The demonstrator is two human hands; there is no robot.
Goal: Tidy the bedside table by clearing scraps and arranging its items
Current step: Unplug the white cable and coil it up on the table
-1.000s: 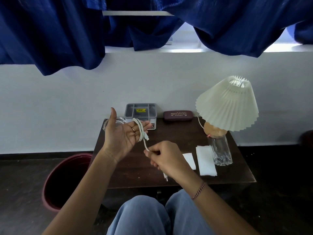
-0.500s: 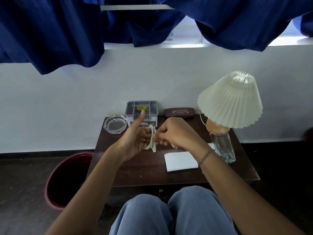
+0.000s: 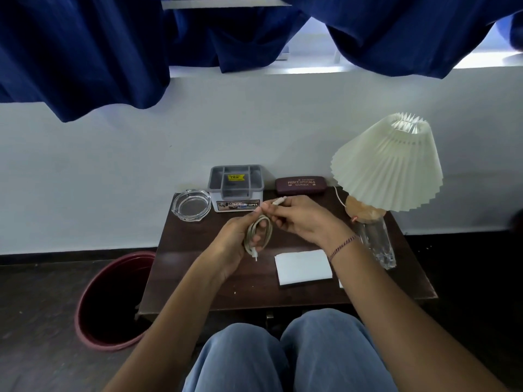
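A white cable (image 3: 259, 234) is wound in loops around the fingers of my left hand (image 3: 237, 239), above the middle of the dark wooden bedside table (image 3: 198, 278). One plug end hangs down from the coil. My right hand (image 3: 300, 219) pinches the cable's other end, whose plug sticks out toward the grey organiser box (image 3: 236, 188). A white folded paper (image 3: 302, 267) lies on the table below my right wrist.
A glass ashtray (image 3: 192, 205) sits at the back left, a maroon glasses case (image 3: 300, 185) at the back, a pleated lamp (image 3: 387, 165) and a clear glass (image 3: 377, 241) on the right. A red bin (image 3: 113, 301) stands on the floor left of the table.
The cable went from one loose loop over my open left palm to a tight coil around its fingers. My right hand moved up from near the table's front, carrying the free end.
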